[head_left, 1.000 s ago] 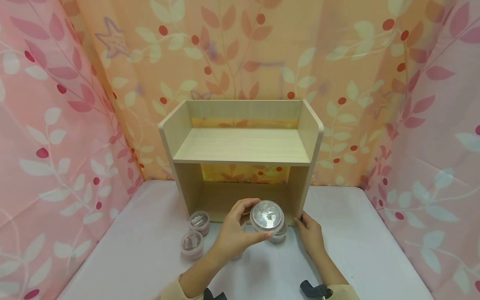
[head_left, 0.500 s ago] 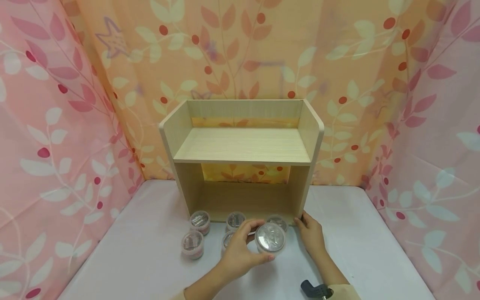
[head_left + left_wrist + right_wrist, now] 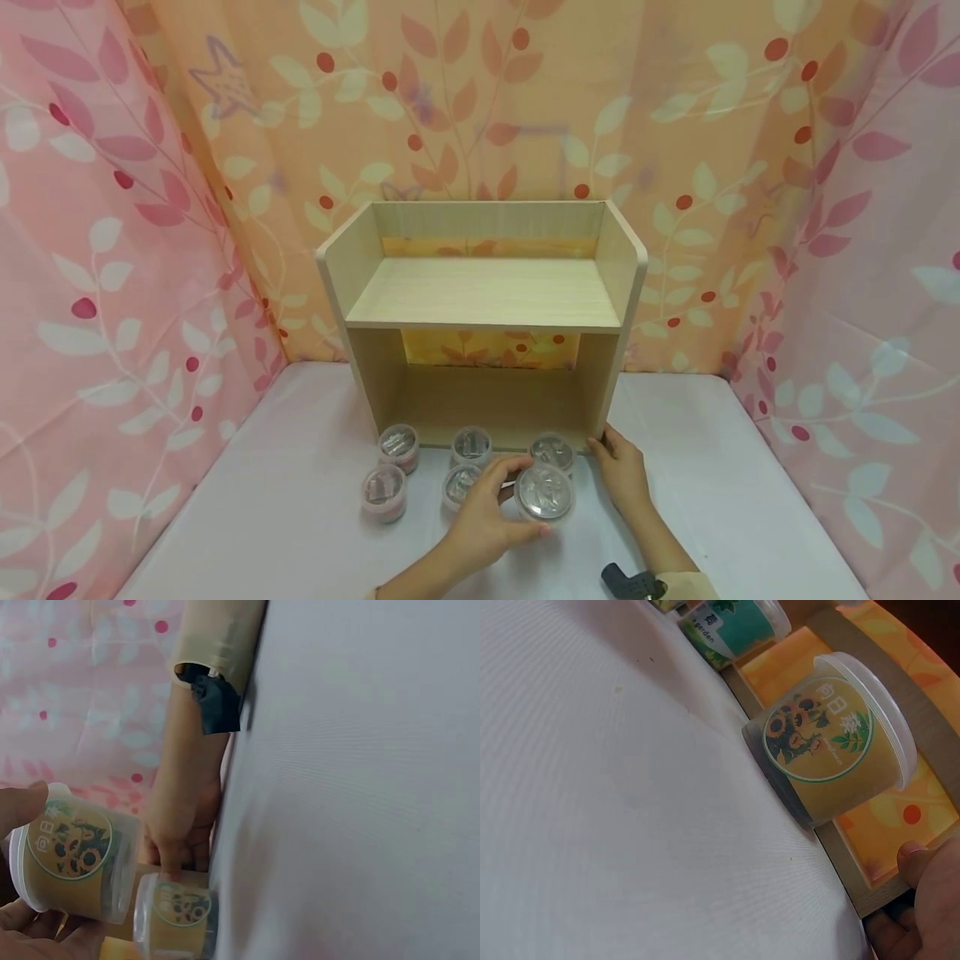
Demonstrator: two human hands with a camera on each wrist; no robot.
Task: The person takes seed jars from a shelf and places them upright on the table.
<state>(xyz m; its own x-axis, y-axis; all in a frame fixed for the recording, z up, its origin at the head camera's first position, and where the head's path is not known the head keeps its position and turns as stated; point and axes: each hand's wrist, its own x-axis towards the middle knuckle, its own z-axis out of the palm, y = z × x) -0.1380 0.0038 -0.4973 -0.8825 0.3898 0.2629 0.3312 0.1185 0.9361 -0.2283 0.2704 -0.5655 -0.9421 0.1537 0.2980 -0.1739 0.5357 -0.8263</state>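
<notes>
My left hand [image 3: 483,521] grips a clear-lidded plastic tub [image 3: 544,493] between thumb and fingers. In the left wrist view this tub [image 3: 71,859] carries a round sunflower label on a yellow band. It is close over the table, just in front of another sunflower tub [image 3: 552,451] by the shelf's right front corner. That second tub [image 3: 825,742] stands upright in the right wrist view. My right hand [image 3: 624,471] holds the lower front corner of the wooden shelf's right side panel [image 3: 611,375], thumb on its front edge.
Two pink-tinted tubs, one rear [image 3: 399,447] and one front [image 3: 384,492], stand at left. Two more, rear [image 3: 472,446] and front [image 3: 460,484], stand mid-table, the front one partly behind my left hand. The two-level shelf [image 3: 483,292] backs onto a patterned curtain [image 3: 480,100].
My left hand has lowered the tub and brought it toward me, from over the rear right tub to in front of it. The middle tubs have come into view. My right hand stays put.
</notes>
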